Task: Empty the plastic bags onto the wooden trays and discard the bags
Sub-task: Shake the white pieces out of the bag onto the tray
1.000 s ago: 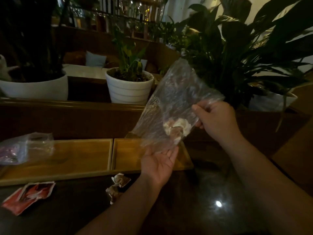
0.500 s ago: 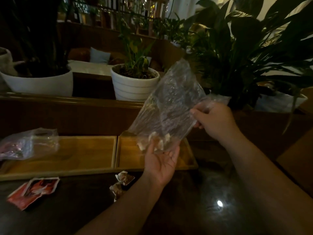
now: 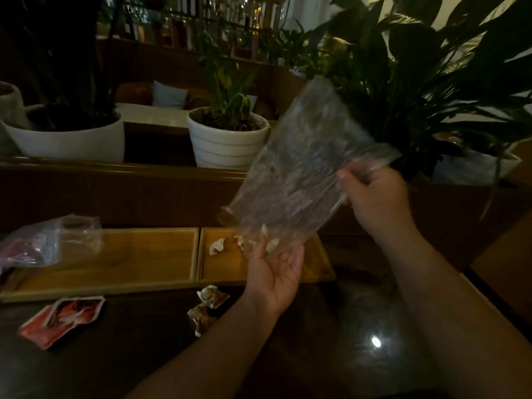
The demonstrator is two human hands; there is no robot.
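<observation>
on the dark table lie a red packet and two crumpled wrappers. just past them sit two wooden trays side by side, the left tray and the right tray. the left hand is open, palm up, under the mouth of a clear bag. the right hand pinches the bag's side and tips it over the right tray. small white pieces lie in that tray. another bag rests on the left tray. white plant pots stand behind.

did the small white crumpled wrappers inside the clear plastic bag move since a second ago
Yes. The white crumpled wrappers slid down to the clear plastic bag's mouth, and one now lies on the right wooden tray.
</observation>
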